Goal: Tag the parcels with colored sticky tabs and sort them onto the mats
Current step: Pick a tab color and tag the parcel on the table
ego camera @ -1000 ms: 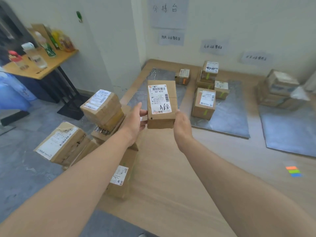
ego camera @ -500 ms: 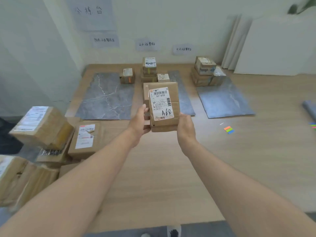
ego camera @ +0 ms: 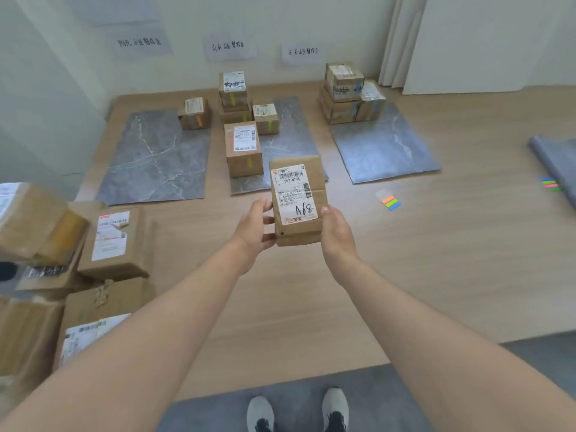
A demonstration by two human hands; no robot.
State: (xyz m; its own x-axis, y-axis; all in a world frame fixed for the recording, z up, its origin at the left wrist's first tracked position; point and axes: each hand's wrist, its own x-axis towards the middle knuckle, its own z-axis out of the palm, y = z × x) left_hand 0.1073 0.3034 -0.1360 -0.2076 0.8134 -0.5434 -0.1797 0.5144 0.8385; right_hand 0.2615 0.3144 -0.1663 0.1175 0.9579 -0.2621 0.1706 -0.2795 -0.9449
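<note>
Brown parcel [ego camera: 297, 201] with white label; grey marbled mats [ego camera: 156, 157]; orange, green, blue tabs [ego camera: 391, 202].

Three mats [ego camera: 156, 157] lie side by side, parcels [ego camera: 243, 148] on them.

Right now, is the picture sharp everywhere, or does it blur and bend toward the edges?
Head view: the parcel, held by the left hand and right hand, is sharp, its label readable; same view, the boxes at the left edge are smeared and the wall signs soft; the wide lens stretches the forearms toward the bottom corners; light is even, no glare.
</note>
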